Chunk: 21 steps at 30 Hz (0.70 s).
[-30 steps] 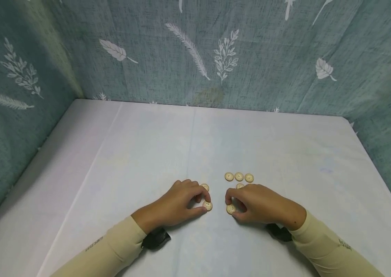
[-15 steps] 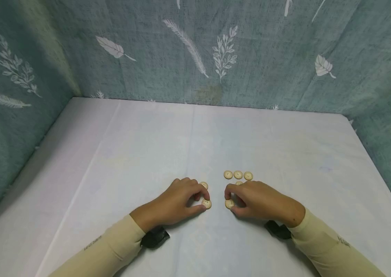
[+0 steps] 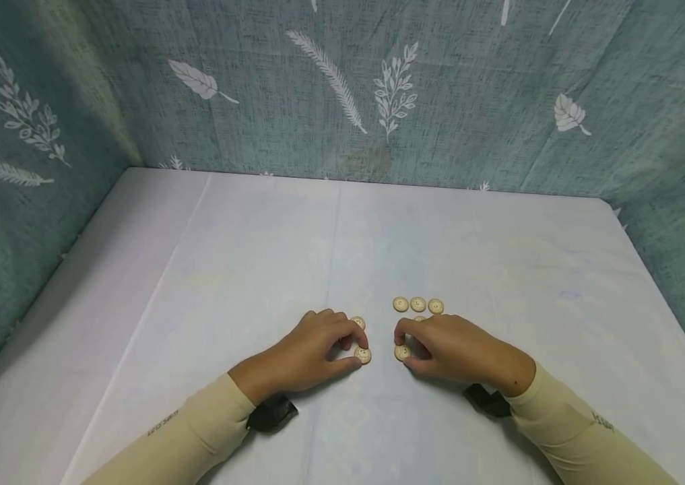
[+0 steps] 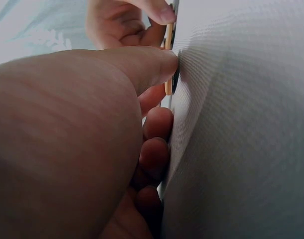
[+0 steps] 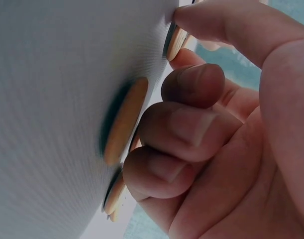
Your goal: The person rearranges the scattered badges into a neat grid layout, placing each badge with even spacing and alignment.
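In the head view my left hand (image 3: 318,351) rests low on the white cloth, pinching a round wooden button (image 3: 363,355) by its edge between thumb and index finger. Facing it, my right hand (image 3: 457,351) pinches a second wooden button (image 3: 403,353) the same way, a small gap separating the two. Both buttons lie flat, close on the cloth. Behind the left fingers another button (image 3: 358,323) is partly covered. The right wrist view shows the pinched button (image 5: 176,42) and a loose button (image 5: 127,119) beside the curled lower fingers.
A row of three wooden buttons (image 3: 417,304) lies behind my right hand, with one more button (image 3: 419,318) half hidden between row and knuckles. White cloth (image 3: 257,249) covers the table. Green leaf-patterned fabric (image 3: 294,101) stands around its back and sides.
The right hand's button has slid slightly away from me, becoming more level with the left one. The left hand keeps its pinch and place. The head view has shifted a little.
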Available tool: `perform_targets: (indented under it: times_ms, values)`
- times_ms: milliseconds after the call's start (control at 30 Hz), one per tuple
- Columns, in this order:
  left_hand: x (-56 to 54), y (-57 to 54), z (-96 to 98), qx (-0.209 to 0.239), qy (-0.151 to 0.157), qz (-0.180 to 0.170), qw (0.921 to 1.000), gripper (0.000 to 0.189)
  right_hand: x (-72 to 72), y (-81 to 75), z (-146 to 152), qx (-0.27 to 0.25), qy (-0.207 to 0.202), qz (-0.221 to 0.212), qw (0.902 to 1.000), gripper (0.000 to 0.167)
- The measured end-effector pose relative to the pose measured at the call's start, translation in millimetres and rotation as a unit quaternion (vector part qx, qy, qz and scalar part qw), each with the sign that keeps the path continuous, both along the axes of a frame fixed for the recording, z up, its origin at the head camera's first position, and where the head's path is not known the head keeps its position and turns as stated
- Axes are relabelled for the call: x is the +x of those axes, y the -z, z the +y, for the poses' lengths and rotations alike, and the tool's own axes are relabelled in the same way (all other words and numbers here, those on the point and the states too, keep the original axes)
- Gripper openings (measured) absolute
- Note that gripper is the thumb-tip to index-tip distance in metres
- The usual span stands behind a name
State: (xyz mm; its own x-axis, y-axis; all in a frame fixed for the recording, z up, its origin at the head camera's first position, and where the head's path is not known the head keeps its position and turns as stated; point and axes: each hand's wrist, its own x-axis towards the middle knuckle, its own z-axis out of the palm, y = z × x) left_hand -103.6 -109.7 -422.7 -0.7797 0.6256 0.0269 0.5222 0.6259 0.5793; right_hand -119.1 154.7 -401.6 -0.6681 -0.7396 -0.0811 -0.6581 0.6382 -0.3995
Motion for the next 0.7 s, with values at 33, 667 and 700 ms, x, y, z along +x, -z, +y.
perform_targets:
  times_ms: [33,667,700]
  values:
    - [-0.3,-0.2,0.1,0.001,0.000,0.000,1.0000,0.014,-0.2,-0.1,0.0,-0.001,0.000,0.002,1.0000,0.015]
    - [-0.7,-0.3,0.1,0.001,0.005,0.009,0.9999,0.013,-2.0,2.2,0.7,0.006,0.003,0.019,0.9998,0.015]
    - [-1.0,0.2,-0.2,0.000,0.006,0.012,0.9999,0.013,-2.4,2.3,0.6,0.006,0.003,0.020,0.9998,0.015]
